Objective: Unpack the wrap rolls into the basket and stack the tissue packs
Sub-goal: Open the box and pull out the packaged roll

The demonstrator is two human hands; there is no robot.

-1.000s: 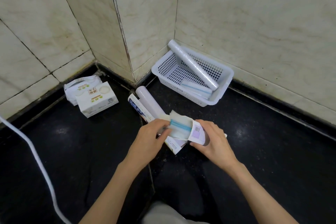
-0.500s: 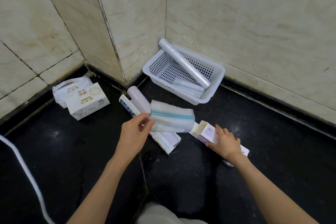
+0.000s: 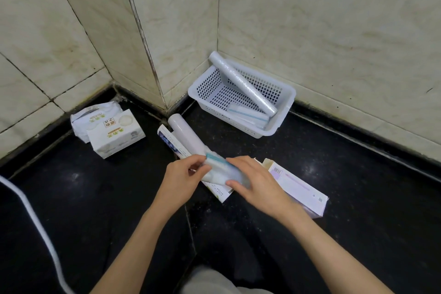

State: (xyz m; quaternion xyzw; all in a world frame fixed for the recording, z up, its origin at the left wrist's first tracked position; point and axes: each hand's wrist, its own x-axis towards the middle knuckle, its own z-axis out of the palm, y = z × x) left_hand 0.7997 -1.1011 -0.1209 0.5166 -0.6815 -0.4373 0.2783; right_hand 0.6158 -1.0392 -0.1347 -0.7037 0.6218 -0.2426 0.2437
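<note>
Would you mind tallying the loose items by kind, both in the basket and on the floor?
Wrap rolls: 2 (basket, floor)
Zip-bag bundles: 2 (basket, held by both hands)
Cartons: 2 (blue-printed, lilac)
Tissue packs: 2 (front, behind)
Basket: 1
Total: 9

Soft, even room light from above w/ no hard shadows; pale wall tiles [image 3: 334, 31] read bright, black floor [image 3: 358, 198] goes dim and shows only faint speckled glints. Wide-angle lens bends tile joints and the floor edge near the frame borders, esp. left side and top. Both hands, left hand [image 3: 183, 179] and right hand [image 3: 257, 186], plus the bag roll [image 3: 222, 172] between them are smeared by motion blur, while the basket [image 3: 284, 112] and tissue packs [image 3: 112, 131] stay sharp.
</note>
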